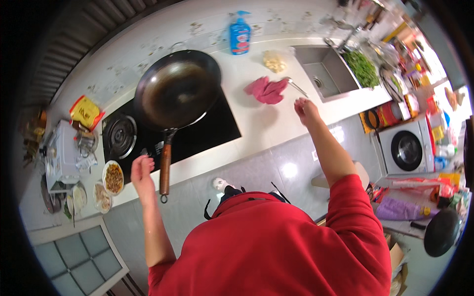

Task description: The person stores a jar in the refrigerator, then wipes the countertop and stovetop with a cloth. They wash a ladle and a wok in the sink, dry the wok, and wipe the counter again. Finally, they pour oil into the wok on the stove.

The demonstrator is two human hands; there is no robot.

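My left hand (142,172), its fingers loosely curled, hovers by the front edge of the black glass cooktop (213,131), left of the wok's wooden handle (166,168). No held thing shows in it. The large dark wok (177,90) rests on the cooktop, bare inside. Over the counter's front part is my right hand (306,111), blurred, fingers partly bent and apart, with nothing visible in it. Just beyond it lie a metal spoon (297,88) and a crumpled dark-pink cloth (267,90). Pale peeled pieces, perhaps garlic, sit in a clear bag or dish (274,62).
A blue pump bottle (240,35) stands by the wall. Right is a steel sink (320,72) with leafy greens (361,68) beside it. At left are an electric coil burner (120,136), a plate of chopped food (113,178), a yellow packet (86,113) and a clear jug (87,142).
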